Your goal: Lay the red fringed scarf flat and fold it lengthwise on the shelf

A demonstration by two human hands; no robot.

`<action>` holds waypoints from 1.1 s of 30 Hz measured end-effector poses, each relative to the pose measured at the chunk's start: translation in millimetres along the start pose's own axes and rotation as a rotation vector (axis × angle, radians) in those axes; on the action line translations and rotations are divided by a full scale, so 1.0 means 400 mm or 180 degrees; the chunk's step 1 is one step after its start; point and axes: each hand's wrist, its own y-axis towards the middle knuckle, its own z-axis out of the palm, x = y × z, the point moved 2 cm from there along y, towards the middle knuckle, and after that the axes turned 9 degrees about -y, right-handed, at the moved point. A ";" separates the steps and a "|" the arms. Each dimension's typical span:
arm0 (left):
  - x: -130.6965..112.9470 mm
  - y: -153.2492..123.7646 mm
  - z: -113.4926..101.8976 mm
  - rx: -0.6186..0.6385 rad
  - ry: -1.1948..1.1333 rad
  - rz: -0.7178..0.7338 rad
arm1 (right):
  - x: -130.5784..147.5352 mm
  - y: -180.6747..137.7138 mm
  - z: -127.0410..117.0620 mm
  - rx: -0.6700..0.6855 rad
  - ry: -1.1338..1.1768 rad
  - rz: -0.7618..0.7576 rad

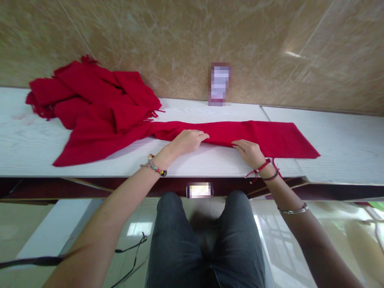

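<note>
A red fringed scarf (270, 136) lies along a white wood-grain table. Its right part is a flat folded strip, and its left part is a loose, crumpled heap with tassels. My left hand (190, 141) is closed on the strip near its middle, thumb pointing right and fingertips partly hidden. A short way to the right, my right hand (248, 152) pinches the strip's near edge between thumb and fingers. Between the two hands the near edge runs almost straight.
A blurred upright phone-like object (220, 84) leans on the marbled wall (192, 44) behind the white table (345, 140). Another blurred, bright rectangular object (199, 190) shows below the table's front edge. Black cables (135, 256) hang at lower left, over the tiled floor.
</note>
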 end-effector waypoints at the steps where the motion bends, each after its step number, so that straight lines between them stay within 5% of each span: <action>1: -0.001 0.000 -0.001 -0.0028 0.0049 -0.0008 | -0.001 -0.001 0.000 0.0018 0.0004 0.0031; 12: 0.027 0.000 0.015 -0.0170 0.0151 -0.0314 | -0.008 -0.001 -0.004 -0.0228 -0.0062 0.0233; 19: 0.015 0.000 -0.009 -0.0354 0.0179 -0.0085 | -0.011 0.001 -0.003 -0.0194 -0.0200 0.0371; 33: 0.074 -0.036 -0.038 -0.1072 0.0042 -0.1187 | -0.015 0.007 -0.005 -0.0170 -0.0296 0.0487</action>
